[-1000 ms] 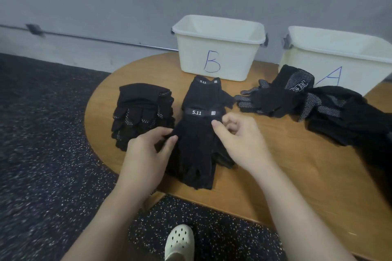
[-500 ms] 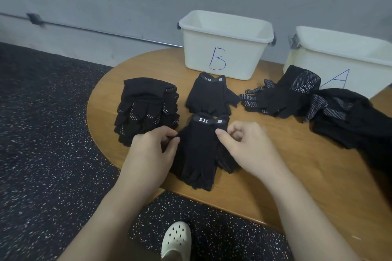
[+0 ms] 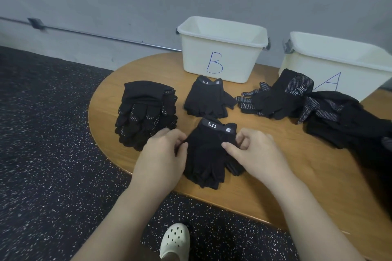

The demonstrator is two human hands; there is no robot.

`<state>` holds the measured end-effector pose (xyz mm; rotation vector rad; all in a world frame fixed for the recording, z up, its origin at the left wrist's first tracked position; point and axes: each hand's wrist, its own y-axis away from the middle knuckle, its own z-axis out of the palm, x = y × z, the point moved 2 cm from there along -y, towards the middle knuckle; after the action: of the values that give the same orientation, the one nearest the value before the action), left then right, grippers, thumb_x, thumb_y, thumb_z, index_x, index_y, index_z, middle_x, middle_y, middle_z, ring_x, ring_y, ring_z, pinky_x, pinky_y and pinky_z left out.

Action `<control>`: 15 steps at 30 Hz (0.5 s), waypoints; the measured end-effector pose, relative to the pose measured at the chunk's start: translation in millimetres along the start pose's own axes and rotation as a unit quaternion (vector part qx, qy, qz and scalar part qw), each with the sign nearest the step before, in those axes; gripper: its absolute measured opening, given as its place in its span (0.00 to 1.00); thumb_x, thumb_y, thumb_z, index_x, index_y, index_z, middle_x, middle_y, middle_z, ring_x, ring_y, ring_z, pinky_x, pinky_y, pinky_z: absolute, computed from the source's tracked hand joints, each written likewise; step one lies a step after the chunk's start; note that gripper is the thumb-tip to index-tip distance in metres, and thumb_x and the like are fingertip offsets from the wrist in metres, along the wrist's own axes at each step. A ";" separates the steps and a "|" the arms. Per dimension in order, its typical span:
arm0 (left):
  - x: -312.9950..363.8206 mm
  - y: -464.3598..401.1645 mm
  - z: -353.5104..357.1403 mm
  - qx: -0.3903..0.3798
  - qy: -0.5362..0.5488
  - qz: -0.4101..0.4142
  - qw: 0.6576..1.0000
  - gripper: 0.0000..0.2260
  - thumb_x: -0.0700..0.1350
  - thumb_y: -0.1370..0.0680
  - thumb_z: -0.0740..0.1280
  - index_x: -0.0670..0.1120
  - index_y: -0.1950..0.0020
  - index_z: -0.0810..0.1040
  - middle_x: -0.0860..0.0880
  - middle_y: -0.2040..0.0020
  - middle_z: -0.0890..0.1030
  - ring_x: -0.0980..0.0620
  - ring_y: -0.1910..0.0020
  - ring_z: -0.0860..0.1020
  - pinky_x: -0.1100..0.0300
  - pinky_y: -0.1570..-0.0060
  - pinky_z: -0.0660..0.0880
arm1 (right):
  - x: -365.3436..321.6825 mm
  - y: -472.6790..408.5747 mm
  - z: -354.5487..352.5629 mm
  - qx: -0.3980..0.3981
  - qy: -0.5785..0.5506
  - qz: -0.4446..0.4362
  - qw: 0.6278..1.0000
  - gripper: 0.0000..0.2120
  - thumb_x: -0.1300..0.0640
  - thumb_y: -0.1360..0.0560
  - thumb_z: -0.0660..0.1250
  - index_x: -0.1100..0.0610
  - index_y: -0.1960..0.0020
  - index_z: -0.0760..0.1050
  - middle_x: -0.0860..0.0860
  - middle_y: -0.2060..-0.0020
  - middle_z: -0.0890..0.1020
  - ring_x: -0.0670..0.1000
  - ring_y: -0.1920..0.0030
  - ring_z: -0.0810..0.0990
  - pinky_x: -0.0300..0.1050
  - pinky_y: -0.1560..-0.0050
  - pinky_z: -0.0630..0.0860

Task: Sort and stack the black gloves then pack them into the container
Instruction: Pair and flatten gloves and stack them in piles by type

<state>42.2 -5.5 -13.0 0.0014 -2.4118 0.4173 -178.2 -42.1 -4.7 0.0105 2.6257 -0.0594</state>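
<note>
A stack of black fingerless gloves marked 5.11 point(image 3: 206, 154) lies near the table's front edge. My left hand point(image 3: 162, 154) grips its left side and my right hand point(image 3: 252, 152) pinches its right side. Behind it lies a second small pile of 5.11 gloves point(image 3: 206, 98). To the left stands a tall stack of dotted black gloves point(image 3: 146, 112). Loose dotted gloves point(image 3: 275, 98) and a dark heap point(image 3: 347, 121) spread to the right. Two cream containers stand at the back, one marked B point(image 3: 222, 48), one marked A point(image 3: 339, 63).
The round wooden table point(image 3: 297, 176) ends just in front of the held stack. Below lies dark speckled floor point(image 3: 53, 154), with my foot in a white clog point(image 3: 175, 241). A grey wall with a metal rail point(image 3: 84, 33) rises behind the containers.
The held 5.11 stack has slid toward me, away from the rear pile it overlapped. A gap now shows between the two piles. Both hands came back with it.
</note>
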 end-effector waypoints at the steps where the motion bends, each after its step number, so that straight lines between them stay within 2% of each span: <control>1: 6.8 1.7 0.7 0.005 -0.040 0.023 0.999 0.04 0.43 0.21 0.71 0.49 0.48 0.82 0.54 0.53 0.78 0.56 0.61 0.78 0.59 0.63 0.76 | 5.4 -0.1 -2.4 0.001 -0.002 0.005 1.000 0.17 0.35 0.27 0.72 0.48 0.58 0.74 0.44 0.68 0.80 0.46 0.62 0.79 0.47 0.62 0.77; 3: 20.7 2.4 2.8 0.028 -0.091 0.074 0.993 0.06 0.41 0.22 0.71 0.47 0.46 0.83 0.51 0.50 0.78 0.49 0.59 0.79 0.54 0.63 0.75 | 16.0 0.1 -8.3 0.003 -0.023 0.003 1.000 0.18 0.31 0.29 0.71 0.44 0.51 0.75 0.44 0.65 0.80 0.45 0.59 0.80 0.50 0.58 0.79; 4: 27.2 1.5 5.4 0.037 -0.101 0.103 0.989 0.07 0.41 0.22 0.71 0.45 0.45 0.83 0.49 0.49 0.79 0.48 0.57 0.79 0.53 0.60 0.77 | 20.6 0.2 -11.4 0.004 -0.042 0.001 0.999 0.20 0.30 0.30 0.70 0.43 0.48 0.75 0.44 0.64 0.81 0.45 0.57 0.80 0.50 0.57 0.78; 5: 33.2 0.5 9.0 0.040 -0.109 0.132 0.984 0.08 0.41 0.21 0.70 0.45 0.43 0.83 0.48 0.46 0.80 0.47 0.53 0.79 0.51 0.55 0.78 | 24.4 0.0 -14.3 0.010 -0.062 -0.002 0.998 0.20 0.30 0.30 0.69 0.42 0.46 0.75 0.44 0.63 0.81 0.46 0.56 0.80 0.49 0.57 0.77; 7: 41.8 -0.5 21.1 0.003 -0.116 0.162 0.980 0.13 0.46 0.17 0.65 0.47 0.35 0.81 0.47 0.34 0.79 0.46 0.39 0.78 0.49 0.40 0.76 | 28.5 0.2 -19.2 0.037 -0.090 -0.014 0.995 0.17 0.33 0.26 0.67 0.43 0.46 0.77 0.44 0.60 0.82 0.46 0.55 0.80 0.44 0.58 0.74; 9: 45.7 1.1 34.9 -0.065 -0.118 0.154 0.979 0.19 0.52 0.14 0.55 0.50 0.24 0.73 0.47 0.21 0.68 0.47 0.23 0.67 0.49 0.24 0.65 | 27.7 1.8 -21.4 0.076 -0.115 -0.048 0.989 0.11 0.40 0.22 0.67 0.46 0.48 0.79 0.43 0.59 0.82 0.44 0.56 0.80 0.40 0.57 0.73; 10: 44.8 2.3 41.3 -0.099 -0.127 0.148 0.976 0.22 0.54 0.13 0.50 0.51 0.20 0.65 0.48 0.18 0.61 0.49 0.19 0.59 0.51 0.20 0.56 | 26.6 2.5 -21.1 0.094 -0.121 -0.073 0.985 0.08 0.44 0.21 0.67 0.47 0.49 0.79 0.42 0.58 0.82 0.42 0.56 0.80 0.40 0.56 0.74; 12: 40.1 3.4 50.0 -0.143 -0.156 0.150 0.966 0.26 0.55 0.14 0.43 0.51 0.16 0.52 0.50 0.15 0.52 0.51 0.17 0.48 0.53 0.18 0.45 | 24.3 4.2 -17.8 0.122 -0.110 -0.128 0.978 0.06 0.52 0.17 0.65 0.51 0.48 0.80 0.43 0.54 0.81 0.41 0.51 0.79 0.42 0.49 0.76; 15: 35.4 1.4 53.8 -0.171 -0.184 0.153 0.956 0.30 0.55 0.18 0.43 0.50 0.15 0.45 0.50 0.15 0.47 0.51 0.16 0.44 0.54 0.19 0.42 | 20.1 5.7 -9.1 0.135 -0.079 -0.206 0.966 0.10 0.58 0.15 0.60 0.56 0.40 0.79 0.46 0.43 0.79 0.46 0.40 0.76 0.43 0.36 0.72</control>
<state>-19.0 -16.3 -29.7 -0.4923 -2.8355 0.1367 -200.2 -36.1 -6.9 -0.4288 2.3992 -0.5380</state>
